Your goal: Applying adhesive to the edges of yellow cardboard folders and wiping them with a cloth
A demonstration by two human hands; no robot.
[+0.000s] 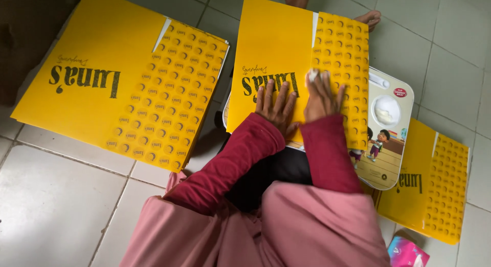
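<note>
On small lap desk [394,159], over tiled floor: yellow folded card sheet [279,47], covering desk's left part. Left hand [277,107] flat on sheet, fingers spread. Right hand [321,98] beside it, fingers pressed together over white wad [312,75], at edge of patterned flap [342,67]. Similar stacks on floor: left [102,83], right [429,185].

Flat yellow printed sheet [276,52] on lap tray

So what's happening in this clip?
A person sitting on a tiled floor presses both hands on a flat yellow carton sheet lying on a small lap table. The left hand lies flat; the right hand holds a small white wad against it. Similar sheets lie on the left and right.
</note>
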